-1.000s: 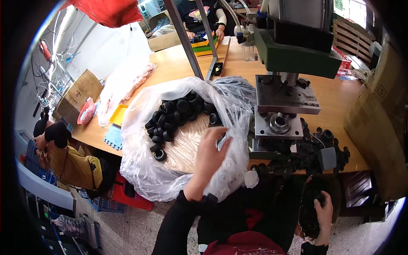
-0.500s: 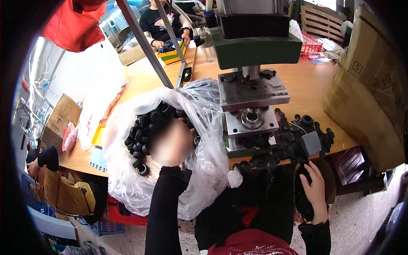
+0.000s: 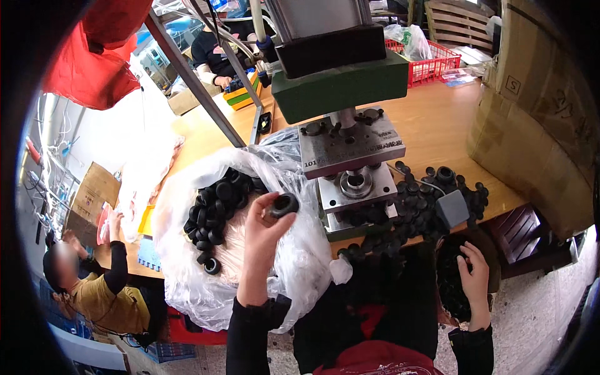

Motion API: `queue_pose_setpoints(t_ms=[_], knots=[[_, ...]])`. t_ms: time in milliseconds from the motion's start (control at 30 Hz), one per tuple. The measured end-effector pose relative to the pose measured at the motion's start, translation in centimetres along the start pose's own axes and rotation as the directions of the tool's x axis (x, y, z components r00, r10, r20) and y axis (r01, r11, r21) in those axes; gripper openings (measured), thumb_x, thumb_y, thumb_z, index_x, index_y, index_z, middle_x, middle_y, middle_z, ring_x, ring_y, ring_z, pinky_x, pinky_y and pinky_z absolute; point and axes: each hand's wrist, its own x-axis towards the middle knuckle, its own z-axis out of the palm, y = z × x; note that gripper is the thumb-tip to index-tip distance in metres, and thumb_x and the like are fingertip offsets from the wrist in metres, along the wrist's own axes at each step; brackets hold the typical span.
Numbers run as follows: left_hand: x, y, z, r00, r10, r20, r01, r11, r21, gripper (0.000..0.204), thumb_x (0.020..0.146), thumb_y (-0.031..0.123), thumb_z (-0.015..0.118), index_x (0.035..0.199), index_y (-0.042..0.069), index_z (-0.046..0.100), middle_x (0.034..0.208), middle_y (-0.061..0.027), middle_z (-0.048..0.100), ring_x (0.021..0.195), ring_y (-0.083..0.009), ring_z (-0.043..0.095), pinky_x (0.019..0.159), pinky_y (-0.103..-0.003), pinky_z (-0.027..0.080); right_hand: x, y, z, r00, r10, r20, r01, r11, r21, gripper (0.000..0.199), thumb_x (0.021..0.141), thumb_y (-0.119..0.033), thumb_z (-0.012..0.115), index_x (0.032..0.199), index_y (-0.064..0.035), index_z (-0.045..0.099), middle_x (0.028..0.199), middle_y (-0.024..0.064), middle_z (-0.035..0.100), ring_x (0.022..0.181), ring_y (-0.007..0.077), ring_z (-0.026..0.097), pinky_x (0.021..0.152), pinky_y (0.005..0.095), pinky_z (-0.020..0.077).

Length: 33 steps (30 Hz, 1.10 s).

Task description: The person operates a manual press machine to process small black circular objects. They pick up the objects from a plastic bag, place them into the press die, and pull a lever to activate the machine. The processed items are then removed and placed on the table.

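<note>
My left hand (image 3: 257,234) pinches a black rubber ring (image 3: 285,205) between thumb and fingers, just left of a bench press. Beneath it lies a clear plastic bag (image 3: 181,275) holding a heap of similar black rubber rings (image 3: 215,209). The press has a steel upper plate (image 3: 356,142) and, below it, a lower die with a round collar (image 3: 356,184). Over at the right, my right hand (image 3: 475,275) hangs with its fingers curved and apart, nothing seen in them. It is over an open carton (image 3: 490,250) with black pieces inside.
Small black discs (image 3: 412,209) lie scattered around the press base, beside a grey box on a cable (image 3: 452,209). Tall cardboard (image 3: 531,125) stands at the table's right end. Another person (image 3: 119,287) is at the left, and one more sits across the table.
My left hand has risen out of the bag and moved right, a black rubber ring now showing in its fingers. My right hand stays near the carton. The person at left has raised their arms.
</note>
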Motion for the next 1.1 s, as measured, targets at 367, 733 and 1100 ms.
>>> queue_pose_setpoints(t_ms=[367,733,1100], knots=[[1.9,0.8,8.2,0.955,0.185,0.231,-0.28,0.814,0.508,0.069,0.073,0.012,0.084,0.131,-0.008,0.051,0.117,-0.015,0.063,0.101,-0.0173,0.061,0.084,-0.029,0.051,0.2,-2.3,1.5,0.994,-0.103,0.043,0.101,0.994,0.047,0.029,0.094,-0.018,0.059,0.118,-0.0013,0.064,0.13,0.0159,0.057,0.121,0.0316,0.055,0.102,0.0398,0.0427],[3.8,2.6,9.5,0.946,0.141,0.292,-0.299,0.729,0.617,0.046,0.072,0.016,0.084,0.108,-0.005,0.063,0.099,-0.0129,0.068,0.09,-0.019,0.064,0.08,-0.032,0.051,0.6,0.3,1.0,1.0,0.004,0.015,-0.006,0.996,0.089,0.028,0.095,-0.018,0.058,0.116,-0.0006,0.064,0.128,0.0158,0.059,0.117,0.0322,0.057,0.101,0.0393,0.0434],[4.0,1.0,10.3,0.953,0.216,0.214,-0.294,0.834,0.467,0.043,0.069,0.012,0.083,0.106,-0.003,0.066,0.09,-0.0135,0.069,0.077,-0.017,0.063,0.068,-0.03,0.05,3.0,-3.6,2.5,0.983,-0.179,0.03,0.177,0.983,0.055,0.028,0.093,-0.015,0.06,0.118,-0.0011,0.063,0.126,0.015,0.06,0.115,0.0311,0.059,0.097,0.0393,0.046]])
